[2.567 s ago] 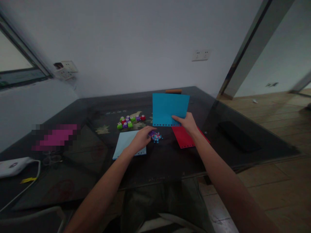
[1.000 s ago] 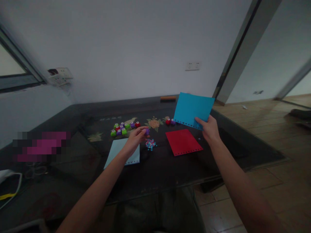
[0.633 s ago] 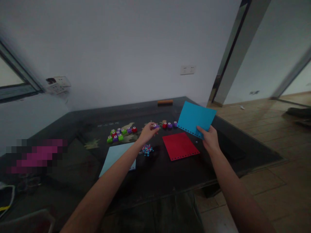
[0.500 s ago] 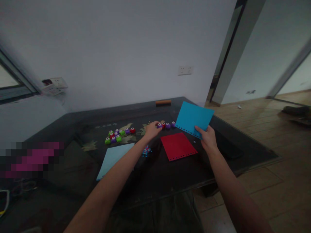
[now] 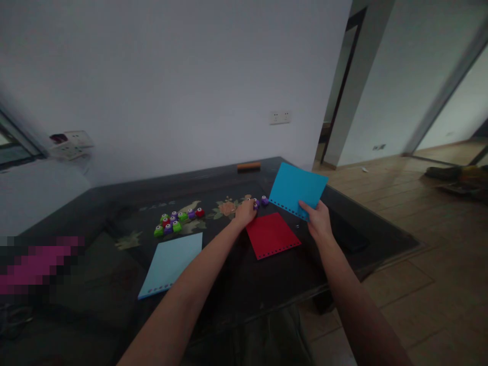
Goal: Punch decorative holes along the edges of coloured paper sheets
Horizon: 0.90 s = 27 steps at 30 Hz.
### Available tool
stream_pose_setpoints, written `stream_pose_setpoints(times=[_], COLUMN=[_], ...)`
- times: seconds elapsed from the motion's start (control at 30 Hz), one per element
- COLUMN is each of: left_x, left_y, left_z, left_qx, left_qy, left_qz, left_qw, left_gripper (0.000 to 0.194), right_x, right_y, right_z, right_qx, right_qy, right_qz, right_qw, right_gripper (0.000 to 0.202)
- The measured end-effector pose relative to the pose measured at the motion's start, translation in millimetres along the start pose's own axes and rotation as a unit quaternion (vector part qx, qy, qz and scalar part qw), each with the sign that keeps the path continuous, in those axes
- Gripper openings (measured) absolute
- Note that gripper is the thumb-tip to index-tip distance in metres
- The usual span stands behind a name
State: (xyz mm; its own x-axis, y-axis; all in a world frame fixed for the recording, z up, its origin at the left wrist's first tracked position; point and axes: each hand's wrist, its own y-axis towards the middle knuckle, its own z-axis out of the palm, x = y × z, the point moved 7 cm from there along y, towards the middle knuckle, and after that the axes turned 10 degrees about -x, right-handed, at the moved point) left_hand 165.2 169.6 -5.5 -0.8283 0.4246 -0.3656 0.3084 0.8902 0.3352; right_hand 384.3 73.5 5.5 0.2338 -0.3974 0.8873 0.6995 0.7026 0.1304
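I see what appears to be a home interior: tiled floor (image 5: 396,284), plain white wall (image 5: 183,91) with a socket plate (image 5: 279,118), a doorway (image 5: 341,86), and a dark surface (image 5: 229,274) bearing a floral pattern (image 5: 227,208).

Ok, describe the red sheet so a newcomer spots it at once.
On the dark table, look just left of the right hand. The red sheet lies flat there, holes along its near edge. The pale sheet lies further left, and the right hand holds the blue sheet up.
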Motion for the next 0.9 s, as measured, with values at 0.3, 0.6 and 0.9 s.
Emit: stream_pose_setpoints(times=[0.3, 0.6, 0.9], left_x=[5, 32, 34], left_y=[-5, -4, 0], left_z=[-4.0, -15.6, -14.6], left_qx=[-0.026, -0.042, -0.044], left_qy=[0.039, 0.074, 0.070], left_qz=[0.016, -0.036, -0.048], left_qw=[0.999, 0.996, 0.995], left_gripper=[0.024, 0.026, 0.030], right_x=[-1, -2, -4], right_y=[-1, -2, 0], right_z=[1, 4, 3], right_qx=[0.004, 0.022, 0.026], right_qy=[0.004, -0.017, -0.036], right_qz=[0.010, 0.003, -0.004], right_qw=[1.000, 1.000, 0.999], right_gripper=[0.039, 0.038, 0.039])
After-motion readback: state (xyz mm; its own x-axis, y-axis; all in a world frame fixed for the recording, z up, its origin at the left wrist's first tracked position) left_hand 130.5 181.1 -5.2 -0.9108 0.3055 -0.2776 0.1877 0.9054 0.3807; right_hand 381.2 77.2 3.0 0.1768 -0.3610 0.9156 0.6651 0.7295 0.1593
